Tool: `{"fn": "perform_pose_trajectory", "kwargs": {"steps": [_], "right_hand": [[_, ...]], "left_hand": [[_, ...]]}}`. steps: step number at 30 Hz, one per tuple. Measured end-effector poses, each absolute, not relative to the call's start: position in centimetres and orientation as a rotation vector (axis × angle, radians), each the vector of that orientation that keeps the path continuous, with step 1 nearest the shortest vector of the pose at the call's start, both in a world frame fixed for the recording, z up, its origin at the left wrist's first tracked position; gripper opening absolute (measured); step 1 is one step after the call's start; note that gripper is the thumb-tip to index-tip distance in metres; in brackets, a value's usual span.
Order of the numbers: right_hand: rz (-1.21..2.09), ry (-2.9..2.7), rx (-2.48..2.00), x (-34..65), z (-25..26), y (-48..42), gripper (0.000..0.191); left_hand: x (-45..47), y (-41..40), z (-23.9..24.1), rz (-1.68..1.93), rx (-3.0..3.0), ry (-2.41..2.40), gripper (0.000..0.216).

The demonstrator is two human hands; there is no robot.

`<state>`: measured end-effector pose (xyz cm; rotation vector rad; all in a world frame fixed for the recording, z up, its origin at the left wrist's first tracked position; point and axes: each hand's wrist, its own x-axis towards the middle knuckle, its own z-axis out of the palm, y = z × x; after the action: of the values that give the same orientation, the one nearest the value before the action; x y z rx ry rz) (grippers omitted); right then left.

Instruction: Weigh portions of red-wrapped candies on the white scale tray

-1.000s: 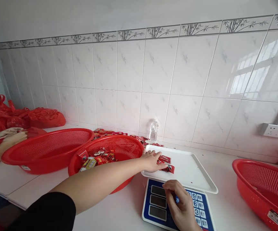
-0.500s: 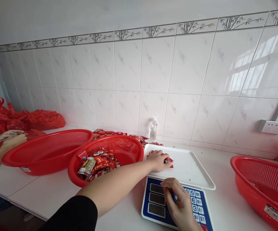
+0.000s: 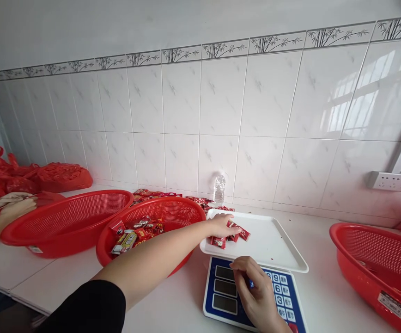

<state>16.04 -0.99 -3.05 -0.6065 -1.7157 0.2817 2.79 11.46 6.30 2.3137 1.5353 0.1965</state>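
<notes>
My left hand [image 3: 221, 225] reaches over the left end of the white tray [image 3: 276, 243] of a scale and closes on several red sweet packets [image 3: 233, 234]. My right hand [image 3: 252, 289] rests with curled fingers on the blue keypad [image 3: 285, 296] of the scale, fingertips near the display windows. To the left of the tray, a red basket [image 3: 186, 210] holds several wrapped sweets [image 3: 134, 229].
A second, empty red basket [image 3: 65, 222] sits further left; another person's hands [image 3: 11, 203] work on red plastic bags [image 3: 30, 175] beyond it. A third red basket [image 3: 377, 268] stands at the right. A water bottle [image 3: 219, 189] and a wall socket [image 3: 389, 181] are by the tiled wall.
My left hand has gathered the packets on the tray and drawn them towards its left edge. My right hand stays on the scale keypad.
</notes>
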Motion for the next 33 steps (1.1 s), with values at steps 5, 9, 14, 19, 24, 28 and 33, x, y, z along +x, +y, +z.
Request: {"fn": "perform_pose_trajectory", "kwargs": {"steps": [5,9,14,19,24,28,33], "right_hand": [[0.269,-1.726,-0.615,16.0,-3.1,-0.9,0.022],[0.266,-1.727,-0.630,16.1,-3.3,-0.9,0.022],[0.266,-1.728,-0.630,16.1,-3.3,-0.9,0.022],[0.268,-1.718,-0.632,16.0,-3.0,-1.0,0.020],[0.264,-1.728,-0.625,16.0,-2.9,-1.1,0.021],[0.244,-1.723,-0.624,16.0,-2.9,-1.1,0.020],[0.222,-1.719,-0.608,16.0,-2.8,-1.0,0.021]], "left_hand": [[4.5,10.1,3.7,0.273,2.428,1.652,0.063],[4.9,10.8,3.0,0.383,2.528,1.563,0.047],[4.6,11.9,4.1,0.270,2.583,1.359,0.041],[4.7,11.1,5.3,0.139,2.491,1.426,0.044],[5.1,9.4,4.7,0.245,2.402,1.617,0.053],[5.3,9.0,4.0,0.253,2.394,1.674,0.070],[4.9,10.1,3.6,0.269,2.506,1.544,0.066]]}}
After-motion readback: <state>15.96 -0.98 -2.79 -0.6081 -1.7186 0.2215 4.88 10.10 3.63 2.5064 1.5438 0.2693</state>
